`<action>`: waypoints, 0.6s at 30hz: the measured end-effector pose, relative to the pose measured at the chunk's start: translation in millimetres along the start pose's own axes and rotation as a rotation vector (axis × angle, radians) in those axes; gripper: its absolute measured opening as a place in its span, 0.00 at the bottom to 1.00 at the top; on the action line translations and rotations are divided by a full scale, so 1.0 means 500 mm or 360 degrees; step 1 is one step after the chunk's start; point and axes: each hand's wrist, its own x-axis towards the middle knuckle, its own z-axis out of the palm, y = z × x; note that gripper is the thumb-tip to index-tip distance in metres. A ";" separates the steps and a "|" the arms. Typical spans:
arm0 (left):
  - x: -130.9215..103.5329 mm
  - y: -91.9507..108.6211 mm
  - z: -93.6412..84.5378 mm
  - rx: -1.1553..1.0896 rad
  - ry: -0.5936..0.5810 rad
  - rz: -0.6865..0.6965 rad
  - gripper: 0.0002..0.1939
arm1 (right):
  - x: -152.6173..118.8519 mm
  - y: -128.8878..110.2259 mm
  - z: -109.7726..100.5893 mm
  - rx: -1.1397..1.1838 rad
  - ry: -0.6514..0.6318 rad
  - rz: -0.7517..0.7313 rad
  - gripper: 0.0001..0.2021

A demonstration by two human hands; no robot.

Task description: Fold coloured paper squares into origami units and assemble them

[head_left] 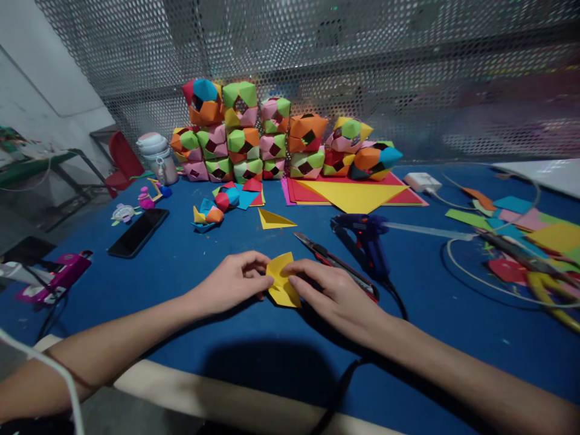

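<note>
A small yellow folded paper piece (284,292) is held low over the blue table between both hands, its creases showing. My left hand (238,279) pinches its left edge between thumb and fingers. On the other side, the thumb and fingers of my right hand (333,293) close on its right part. Just beyond the right hand lie a red and black utility knife (338,266) and a dark blue glue gun (369,241) with a clear glue stick. Another folded yellow paper (275,220) rests further back.
Stacked colourful origami cubes (244,145) line the back against a perforated metal screen (290,48). A phone (138,232) and a purple power strip (58,278) lie left. Right are paper scraps (521,211), yellow-handled scissors (550,299), a white charger (422,182) and loose cables.
</note>
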 end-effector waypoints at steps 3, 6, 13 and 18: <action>0.000 -0.008 0.013 -0.0004 0.0080 0.0033 0.07 | -0.004 -0.004 0.005 0.0076 0.0053 -0.0010 0.11; 0.004 -0.019 0.021 0.0073 0.0263 0.0105 0.05 | -0.008 -0.008 0.012 0.0265 0.0185 0.0107 0.17; 0.002 -0.031 0.031 0.0462 0.0437 0.0340 0.07 | 0.001 -0.026 0.024 0.0236 0.0191 0.0385 0.15; -0.007 -0.037 0.044 0.0518 0.0435 0.0430 0.12 | 0.006 -0.024 0.028 0.0142 0.0119 0.0353 0.08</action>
